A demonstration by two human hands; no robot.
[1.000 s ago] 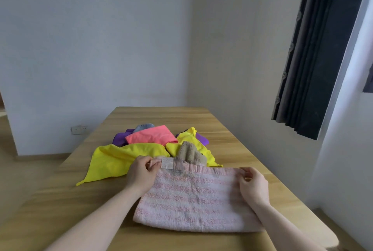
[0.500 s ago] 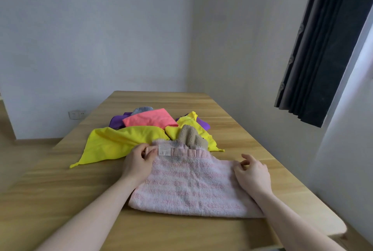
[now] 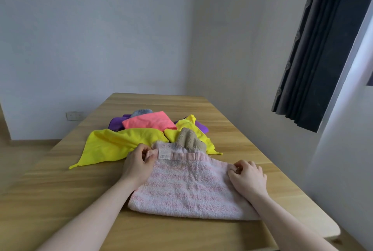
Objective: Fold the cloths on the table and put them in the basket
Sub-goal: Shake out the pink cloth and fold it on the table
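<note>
A pink and white striped towel [image 3: 187, 188] lies folded on the wooden table [image 3: 60, 190] in front of me. My left hand [image 3: 138, 163] pinches its far left corner beside a white label. My right hand [image 3: 247, 177] pinches the far right corner, fingers curled. Behind the towel lies a heap of cloths: a yellow cloth [image 3: 117, 143], a coral pink cloth [image 3: 149, 122], a purple cloth [image 3: 116, 124], a beige towel [image 3: 188, 139] and a grey-blue cloth [image 3: 141, 112]. No basket is in view.
The table runs away from me to a white wall with a socket [image 3: 74, 115]. A dark curtain [image 3: 323, 48] hangs at the right. The table's right front corner [image 3: 331, 232] is rounded.
My right hand has slid along the towel's far edge and its fingers have curled onto the corner. The left hand keeps its hold near the label. The view has tilted slightly.
</note>
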